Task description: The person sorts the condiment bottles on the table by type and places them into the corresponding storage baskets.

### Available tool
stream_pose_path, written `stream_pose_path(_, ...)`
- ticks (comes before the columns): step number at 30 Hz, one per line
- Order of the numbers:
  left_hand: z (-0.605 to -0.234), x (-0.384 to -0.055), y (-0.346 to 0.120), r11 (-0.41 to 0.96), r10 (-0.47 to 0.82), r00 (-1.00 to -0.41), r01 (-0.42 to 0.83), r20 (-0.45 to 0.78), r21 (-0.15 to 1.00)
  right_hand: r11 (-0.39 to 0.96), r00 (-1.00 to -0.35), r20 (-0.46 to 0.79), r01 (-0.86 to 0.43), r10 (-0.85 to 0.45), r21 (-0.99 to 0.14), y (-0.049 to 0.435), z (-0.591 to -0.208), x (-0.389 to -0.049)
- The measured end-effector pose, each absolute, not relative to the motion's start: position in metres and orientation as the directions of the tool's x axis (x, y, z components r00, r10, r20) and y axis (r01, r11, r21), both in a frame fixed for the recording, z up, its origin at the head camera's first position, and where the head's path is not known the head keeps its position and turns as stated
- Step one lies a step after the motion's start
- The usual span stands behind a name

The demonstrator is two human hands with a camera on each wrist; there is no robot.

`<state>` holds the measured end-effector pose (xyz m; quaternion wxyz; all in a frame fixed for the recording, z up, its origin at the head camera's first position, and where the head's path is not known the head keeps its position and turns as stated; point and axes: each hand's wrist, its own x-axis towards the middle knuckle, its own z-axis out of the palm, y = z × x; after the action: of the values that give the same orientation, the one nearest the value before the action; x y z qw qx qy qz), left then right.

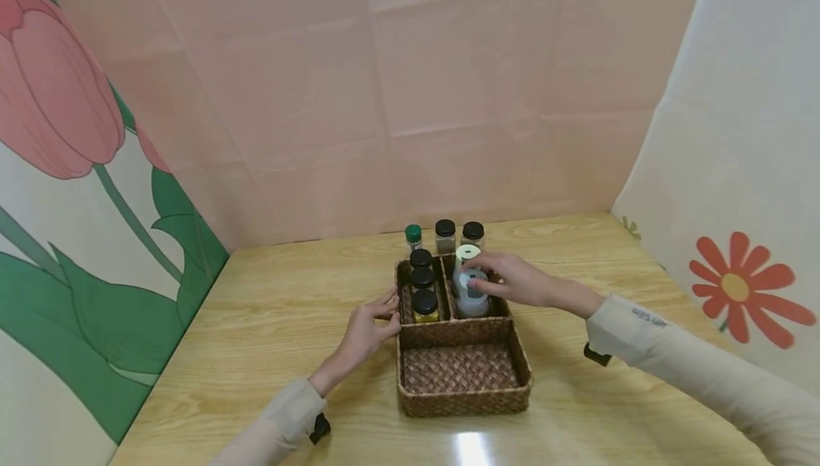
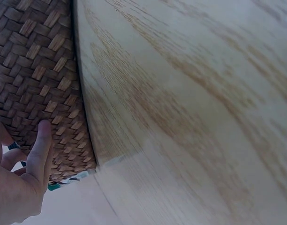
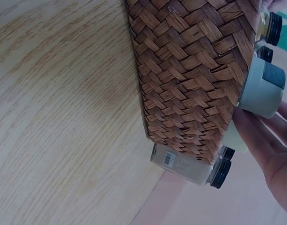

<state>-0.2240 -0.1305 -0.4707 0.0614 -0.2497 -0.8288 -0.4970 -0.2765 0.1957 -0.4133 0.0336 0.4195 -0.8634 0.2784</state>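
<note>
A brown woven basket [image 1: 464,403] with compartments stands on the table. My left hand [image 1: 370,331] holds its left wall by the rim; in the left wrist view one finger [image 2: 39,150] lies along the outer weave. Black-lidded jars [image 1: 425,302] stand in a row in the back left compartment. My right hand [image 1: 515,281] pinches a pale, round-topped container [image 1: 472,302] in the back right compartment, fingers behind and thumb across its top. In the right wrist view this container [image 3: 260,96] rises above the basket rim. A whitish-green container [image 1: 468,252] stands just behind it.
Behind the basket stand a green-capped bottle [image 1: 413,235] and two black-lidded jars, one at the middle [image 1: 445,236] and one further right [image 1: 472,233]. The basket's wide front compartment [image 1: 458,368] shows its woven floor. A pink sheet [image 1: 384,96] hangs along the table's back edge.
</note>
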Motion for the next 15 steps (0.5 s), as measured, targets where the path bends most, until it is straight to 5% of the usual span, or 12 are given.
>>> stream_pose_path(15,-0.4719,-0.2251,-0.1305,0.391,0.350,-0.866,0.481,0.356,0.785,0.470,-0.630,0.420,-0.773,-0.654,-0.427,0.1988,-0.4128,-0.2790)
